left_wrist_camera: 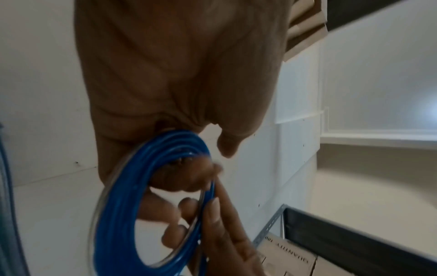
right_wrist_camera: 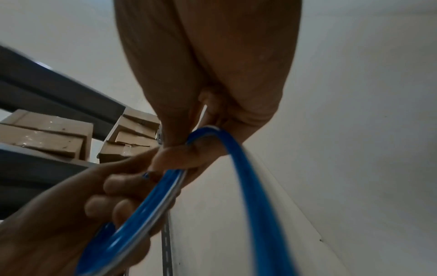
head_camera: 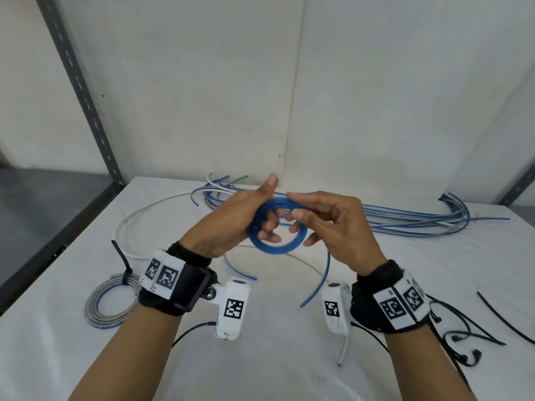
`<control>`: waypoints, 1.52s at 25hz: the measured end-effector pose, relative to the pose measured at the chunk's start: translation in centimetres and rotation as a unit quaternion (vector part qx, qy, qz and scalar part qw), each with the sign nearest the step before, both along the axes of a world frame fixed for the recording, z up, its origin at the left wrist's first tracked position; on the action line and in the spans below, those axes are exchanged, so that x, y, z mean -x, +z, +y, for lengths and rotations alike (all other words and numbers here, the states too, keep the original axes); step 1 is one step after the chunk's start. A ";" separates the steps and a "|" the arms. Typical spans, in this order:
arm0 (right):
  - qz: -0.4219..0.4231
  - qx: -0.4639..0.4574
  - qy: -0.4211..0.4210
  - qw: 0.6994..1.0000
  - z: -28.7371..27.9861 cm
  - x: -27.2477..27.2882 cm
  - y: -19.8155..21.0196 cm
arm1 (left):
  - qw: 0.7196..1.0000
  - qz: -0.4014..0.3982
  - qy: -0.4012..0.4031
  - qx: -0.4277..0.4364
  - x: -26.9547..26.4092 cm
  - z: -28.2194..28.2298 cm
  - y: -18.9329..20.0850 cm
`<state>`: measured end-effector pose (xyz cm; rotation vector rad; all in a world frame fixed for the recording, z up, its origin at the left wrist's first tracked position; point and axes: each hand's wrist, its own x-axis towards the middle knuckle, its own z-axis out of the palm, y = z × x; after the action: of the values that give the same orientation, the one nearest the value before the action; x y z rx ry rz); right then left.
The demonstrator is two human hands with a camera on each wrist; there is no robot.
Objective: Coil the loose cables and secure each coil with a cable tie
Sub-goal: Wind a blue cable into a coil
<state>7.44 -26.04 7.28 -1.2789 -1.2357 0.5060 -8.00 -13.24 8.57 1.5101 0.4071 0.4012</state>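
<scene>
A blue cable coil (head_camera: 276, 225) (left_wrist_camera: 132, 201) hangs above the white table (head_camera: 289, 357), held between both hands. My left hand (head_camera: 246, 218) grips the coil's left side, fingers curled through its loop and thumb pointing up. My right hand (head_camera: 315, 218) pinches the coil's top right, where the cable (right_wrist_camera: 248, 186) runs over its fingers. The free tail (head_camera: 321, 282) hangs down toward the table. A finished clear-and-blue coil (head_camera: 111, 299) with a black cable tie (head_camera: 123, 264) lies at the left. Loose blue cables (head_camera: 405, 218) lie across the back.
A white cable (head_camera: 130, 221) curves along the left. Several black cable ties (head_camera: 492, 328) lie at the right front. A dark metal shelf post (head_camera: 81, 91) stands at the left. Cardboard boxes (right_wrist_camera: 59, 134) sit on shelving nearby.
</scene>
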 end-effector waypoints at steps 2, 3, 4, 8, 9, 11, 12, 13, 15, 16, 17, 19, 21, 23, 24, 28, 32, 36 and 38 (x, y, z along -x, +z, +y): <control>-0.038 0.021 0.017 0.999 0.0 0.0 0.0 | 1.000 0.025 0.014 -0.010 -0.4 -0.3 -0.2; -0.038 0.017 0.012 0.999 0.0 0.1 0.0 | 0.999 0.018 0.033 -0.008 -0.6 -0.3 -0.2; -0.026 0.005 -0.001 1.000 0.1 0.1 0.1 | 0.998 0.002 0.057 0.002 -0.7 -0.3 -0.2; 0.039 -0.059 -0.066 0.995 0.4 -0.2 0.3 | 0.990 -0.055 0.114 0.068 -0.6 0.0 0.5; 0.046 -0.063 -0.067 0.995 0.5 -0.1 0.3 | 0.987 -0.069 0.116 0.086 -0.6 -0.1 0.6; 0.073 -0.057 -0.044 0.995 0.6 0.5 0.0 | 0.978 -0.107 0.121 0.132 -0.8 -0.6 0.6; 0.083 -0.053 -0.028 0.995 0.8 0.9 -0.1 | 0.972 -0.129 0.125 0.155 -1.0 -0.7 0.4; 0.082 -0.054 -0.022 0.995 0.9 1.2 -0.3 | 0.965 -0.147 0.127 0.177 -1.2 -0.8 0.3; 0.062 -0.069 -0.037 0.995 1.1 1.4 -0.5 | 0.961 -0.154 0.117 0.196 -1.3 -0.5 0.1; 0.049 -0.074 -0.043 0.995 1.1 1.2 -0.5 | 0.969 -0.134 0.104 0.179 -1.1 -0.2 0.1; 0.031 -0.072 -0.041 0.996 1.0 0.8 -0.5 | 0.980 -0.099 0.087 0.146 -0.9 -0.1 0.2; -0.029 -0.042 -0.017 0.999 0.8 0.1 -0.6 | 0.996 -0.016 0.055 0.070 -0.7 -0.1 0.1; -0.082 -0.011 -0.005 0.997 0.7 0.1 -0.6 | 0.998 0.035 0.056 0.005 -1.0 -0.6 -0.1; -0.069 -0.013 -0.028 0.997 0.7 0.2 -0.6 | 0.995 0.016 0.099 -0.009 -1.3 -0.8 -0.3; -0.043 -0.025 -0.050 0.998 0.7 0.2 -0.5 | 0.992 -0.010 0.123 0.012 -1.4 -0.6 -0.3; 0.048 -0.074 -0.080 0.993 1.0 0.4 -0.6 | 0.965 -0.142 0.140 0.168 -0.9 0.3 0.2; 0.099 -0.089 -0.080 0.988 1.6 2.3 -1.4 | 0.947 -0.198 0.120 0.222 -1.2 -0.3 0.1; 0.067 -0.081 -0.086 0.991 1.1 1.1 -1.1 | 0.979 -0.114 0.056 0.157 -0.7 0.0 0.3; 0.003 -0.047 -0.065 0.997 0.6 0.0 -0.7 | 0.994 -0.040 0.044 0.087 -0.7 -0.3 0.4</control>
<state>7.44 -25.49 6.57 -1.2681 -1.1501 0.3534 -7.33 -13.51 8.95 1.3057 0.4352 0.4808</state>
